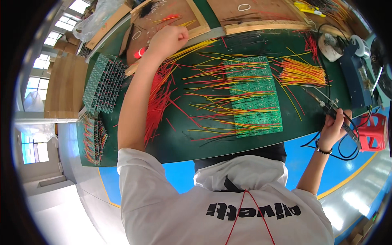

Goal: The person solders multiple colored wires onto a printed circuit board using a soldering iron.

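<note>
My right hand (335,127) grips a soldering iron (322,102) by its handle at the right edge of the table, its metal tip pointing up and left. Over the far left part of the table my left hand (169,40) is closed, fingers curled, above yellow wires (200,47); what it holds, if anything, is hidden. Between the hands lies a green circuit board panel (255,98). Rows of red, yellow and black wires (216,100) stretch leftward from it.
Loose red wires (157,104) cover the table left of the panel; a yellow-orange wire bundle (304,72) lies right of it. Stacked circuit boards (105,83) stand at the left edge. A blue soldering station (354,75), a red stool (373,132) and wooden trays (261,27) surround the work area.
</note>
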{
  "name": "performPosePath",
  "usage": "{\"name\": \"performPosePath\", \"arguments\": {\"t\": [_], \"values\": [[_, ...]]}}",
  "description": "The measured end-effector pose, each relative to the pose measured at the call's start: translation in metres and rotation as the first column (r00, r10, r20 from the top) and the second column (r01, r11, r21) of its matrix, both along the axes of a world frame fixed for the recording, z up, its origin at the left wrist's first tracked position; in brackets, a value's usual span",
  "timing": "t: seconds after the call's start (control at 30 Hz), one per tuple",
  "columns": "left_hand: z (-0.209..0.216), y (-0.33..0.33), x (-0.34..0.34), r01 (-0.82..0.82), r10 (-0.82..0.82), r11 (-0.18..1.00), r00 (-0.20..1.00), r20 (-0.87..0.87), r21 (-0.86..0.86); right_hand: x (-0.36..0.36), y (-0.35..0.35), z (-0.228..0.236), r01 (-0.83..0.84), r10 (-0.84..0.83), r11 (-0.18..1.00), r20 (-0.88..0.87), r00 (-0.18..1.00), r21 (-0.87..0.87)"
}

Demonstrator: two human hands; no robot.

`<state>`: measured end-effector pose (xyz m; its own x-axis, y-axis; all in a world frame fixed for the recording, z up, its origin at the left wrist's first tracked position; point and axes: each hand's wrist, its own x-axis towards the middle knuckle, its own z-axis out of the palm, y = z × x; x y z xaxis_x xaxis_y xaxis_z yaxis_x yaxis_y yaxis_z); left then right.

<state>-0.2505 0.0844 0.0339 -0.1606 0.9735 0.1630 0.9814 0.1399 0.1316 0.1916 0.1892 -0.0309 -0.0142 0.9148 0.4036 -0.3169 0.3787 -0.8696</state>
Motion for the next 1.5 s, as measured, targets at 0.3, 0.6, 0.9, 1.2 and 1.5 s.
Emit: {"name": "performPosePath", "arguments": {"t": [0.3, 0.6, 0.9, 1.2, 1.5], "values": [[0.031, -0.061, -0.001, -0.099, 0.087, 0.992, 0.985, -0.150, -0.074, 0.000, 0.001, 0.001, 0.068, -0.067, 0.996, 0.010, 0.998, -0.052], [0.002, -0.116, 0.000, -0.325, 0.305, 0.940, 0.938, -0.166, -0.105, -0.006, 0.002, 0.005, 0.027, -0.027, 0.999, -0.005, 1.000, -0.019], [-0.004, -0.113, 0.008, -0.425, 0.392, 0.903, 0.871, -0.295, -0.056, -0.003, 0.000, 0.003, 0.023, -0.023, 0.999, -0.012, 1.000, -0.033], [-0.007, -0.121, -0.004, -0.354, 0.359, 0.933, 0.914, -0.187, 0.059, -0.003, 0.002, 0.002, 0.030, -0.031, 0.999, -0.032, 0.999, -0.044], [-0.002, -0.133, -0.017, -0.339, 0.356, 0.898, 0.935, -0.010, 0.282, -0.004, 0.002, 0.001, 0.004, -0.005, 1.000, -0.051, 0.999, -0.023]]}}
